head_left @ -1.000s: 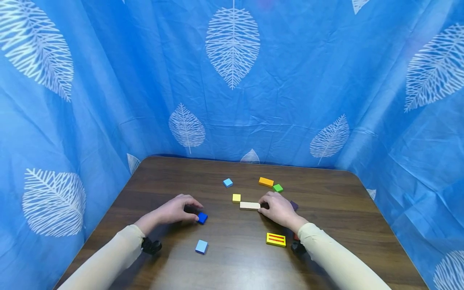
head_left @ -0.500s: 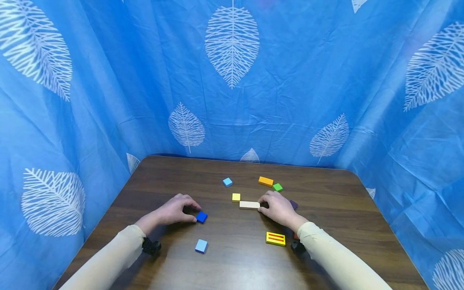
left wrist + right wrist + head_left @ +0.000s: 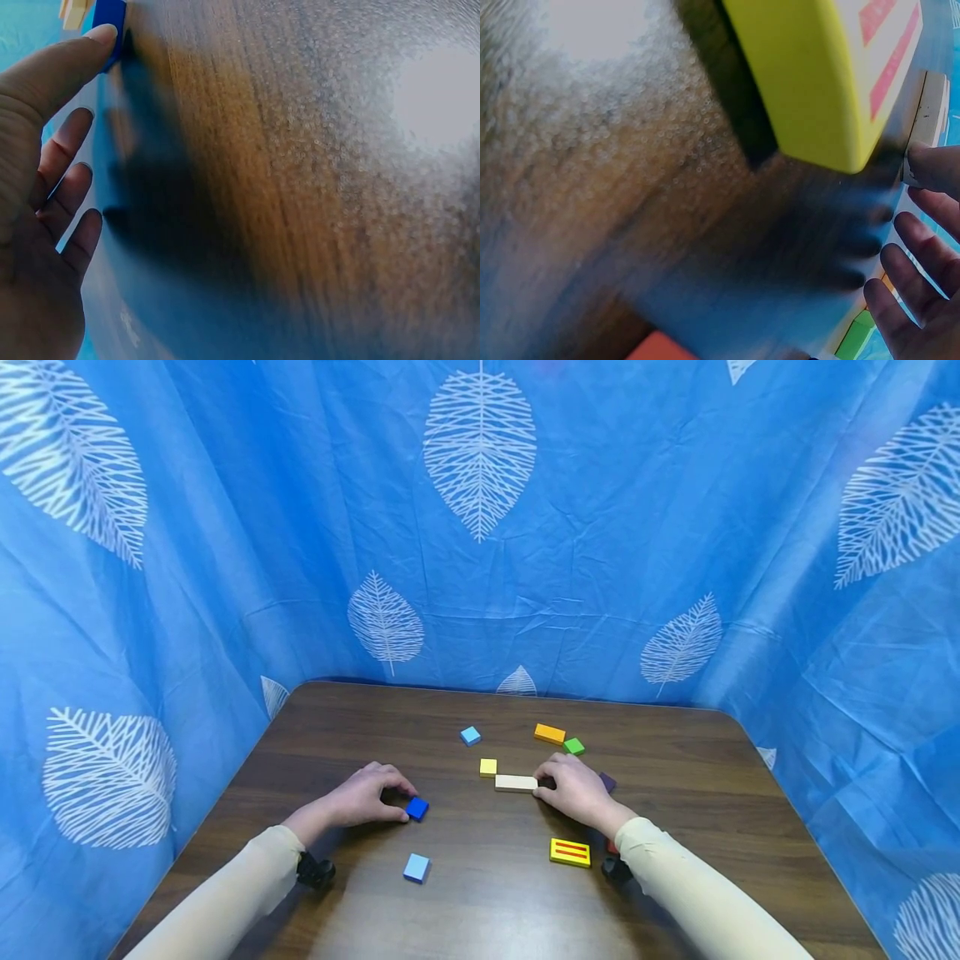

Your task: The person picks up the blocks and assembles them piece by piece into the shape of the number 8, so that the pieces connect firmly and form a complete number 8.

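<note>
My left hand [image 3: 363,795] pinches a small dark blue block [image 3: 417,809] on the left-centre of the table. In the left wrist view the thumb lies against the blue block [image 3: 112,13]; the index fingertip is hidden there, and the other fingers are loosely bent. Right of centre, my right hand [image 3: 576,789] pinches the right end of a long cream block [image 3: 515,783], which lies flat. The right wrist view shows the thumb on the cream block [image 3: 928,109], other fingers spread. A small yellow block [image 3: 488,767] sits just behind the cream block's left end.
Around the hands lie light blue blocks [image 3: 470,736], an orange block [image 3: 550,733], a green block [image 3: 573,746] and a dark purple block [image 3: 607,782]. Nearer are a yellow block with red stripes [image 3: 570,852] and a partly hidden red block [image 3: 612,847]. A blue curtain [image 3: 480,610] stands behind the table.
</note>
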`<state>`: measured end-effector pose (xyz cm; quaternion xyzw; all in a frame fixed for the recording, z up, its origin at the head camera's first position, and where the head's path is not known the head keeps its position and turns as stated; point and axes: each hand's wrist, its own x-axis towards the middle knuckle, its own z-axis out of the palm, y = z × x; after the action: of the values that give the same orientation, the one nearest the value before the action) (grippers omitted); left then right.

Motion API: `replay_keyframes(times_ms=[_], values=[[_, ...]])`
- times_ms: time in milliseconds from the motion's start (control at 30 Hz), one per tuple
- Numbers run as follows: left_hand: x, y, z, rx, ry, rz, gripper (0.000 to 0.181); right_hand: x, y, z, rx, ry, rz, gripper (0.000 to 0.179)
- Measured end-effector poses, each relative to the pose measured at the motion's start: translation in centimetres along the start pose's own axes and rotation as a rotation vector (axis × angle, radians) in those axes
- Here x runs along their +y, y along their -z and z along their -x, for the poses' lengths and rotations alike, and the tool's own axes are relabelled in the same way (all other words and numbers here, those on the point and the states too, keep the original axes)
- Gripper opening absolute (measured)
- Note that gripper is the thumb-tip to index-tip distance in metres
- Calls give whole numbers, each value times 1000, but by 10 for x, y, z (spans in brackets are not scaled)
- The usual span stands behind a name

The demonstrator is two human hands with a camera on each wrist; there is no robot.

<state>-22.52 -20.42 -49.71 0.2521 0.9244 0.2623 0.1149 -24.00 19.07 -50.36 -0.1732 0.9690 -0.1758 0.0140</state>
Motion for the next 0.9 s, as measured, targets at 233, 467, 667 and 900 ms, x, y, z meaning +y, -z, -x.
replay_keyframes(times_ms=[233, 467, 667, 900], values=[[0, 1, 1, -3, -7, -6, 29, 0, -1, -1, 3, 1, 2, 18], [0, 0, 1, 1, -17, -11, 26, 0, 0, -1, 2, 6, 8, 19], [0, -1, -3, 14, -24, -8, 24, 0, 0, -2, -2, 8, 13, 19], [11, -2, -15, 30, -30, -19, 24, 0, 1, -1, -9, 16, 17, 19]])
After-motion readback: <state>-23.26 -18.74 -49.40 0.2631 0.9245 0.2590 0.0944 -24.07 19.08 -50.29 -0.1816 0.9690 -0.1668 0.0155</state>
